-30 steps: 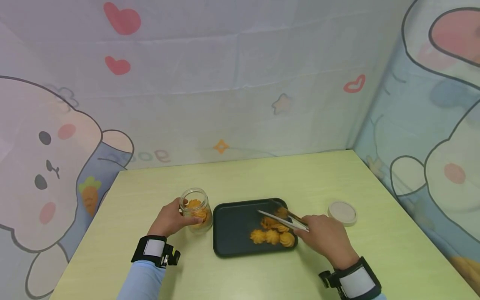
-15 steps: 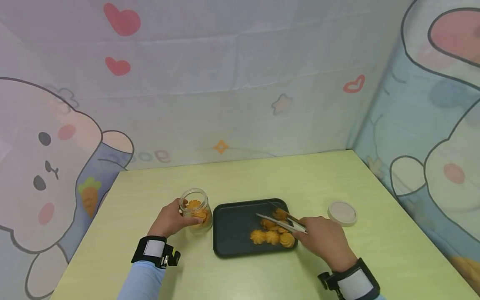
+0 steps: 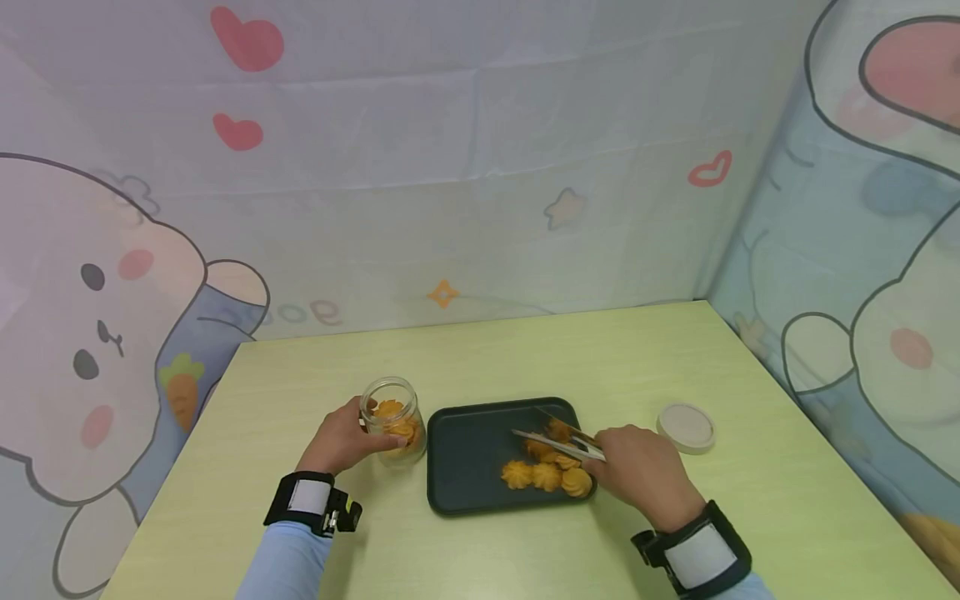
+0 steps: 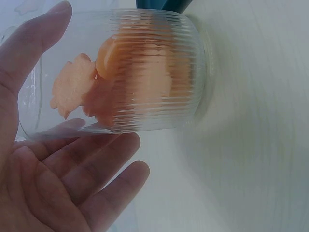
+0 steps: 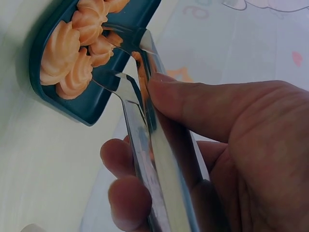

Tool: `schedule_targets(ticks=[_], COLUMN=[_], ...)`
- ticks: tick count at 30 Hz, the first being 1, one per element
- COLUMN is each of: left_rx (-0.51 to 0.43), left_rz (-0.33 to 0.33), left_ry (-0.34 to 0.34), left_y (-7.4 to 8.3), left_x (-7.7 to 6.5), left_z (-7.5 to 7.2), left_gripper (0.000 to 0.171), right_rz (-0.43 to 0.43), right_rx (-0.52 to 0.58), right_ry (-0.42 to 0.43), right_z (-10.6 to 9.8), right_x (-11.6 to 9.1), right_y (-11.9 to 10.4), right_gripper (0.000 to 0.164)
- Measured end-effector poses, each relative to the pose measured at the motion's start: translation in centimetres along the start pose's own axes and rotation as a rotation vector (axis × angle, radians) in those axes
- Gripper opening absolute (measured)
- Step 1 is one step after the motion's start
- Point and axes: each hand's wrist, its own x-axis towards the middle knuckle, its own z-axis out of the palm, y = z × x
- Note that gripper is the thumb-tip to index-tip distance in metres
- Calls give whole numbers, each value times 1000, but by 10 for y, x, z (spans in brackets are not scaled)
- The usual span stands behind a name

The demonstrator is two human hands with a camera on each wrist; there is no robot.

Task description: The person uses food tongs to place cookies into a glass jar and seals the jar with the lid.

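Observation:
My left hand (image 3: 343,437) grips a clear glass jar (image 4: 120,72) around its side, thumb on one side and fingers on the other. Ridged orange cookies (image 4: 145,77) fill the jar's lower part, and its mouth is uncovered. My right hand (image 3: 643,467) holds metal tongs (image 5: 164,159) between thumb and fingers. The two arms of the tongs stand apart over the right side of a dark tray (image 3: 465,458). Several swirled cookies (image 5: 60,53) lie there, and the tips of the tongs reach down among the back ones (image 5: 101,50).
A round whitish lid (image 3: 686,427) lies on the pale yellow table (image 3: 480,354), right of the tray. Behind the table hangs a printed cloth (image 3: 420,167) with hearts and cartoon animals; another cloth (image 3: 847,250) hangs on the right.
The right hand has shifted slightly, and the tongs' arms have come closer together around the cookies at the tray's back right. The left hand and jar keep their place.

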Motion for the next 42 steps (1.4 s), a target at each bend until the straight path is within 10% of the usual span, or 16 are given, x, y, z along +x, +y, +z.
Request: schedule_targets(ticks=[42], left_rx=[21], left_rz=[2], left_ry=[2], left_y=[-4], left_x=[3], left_z=[2], left_gripper=[76], right_rz=[-70], right_rx=[-2], right_ry=[134], right_z=[-10], right_x=[12], right_y=[-14], right_gripper=[31])
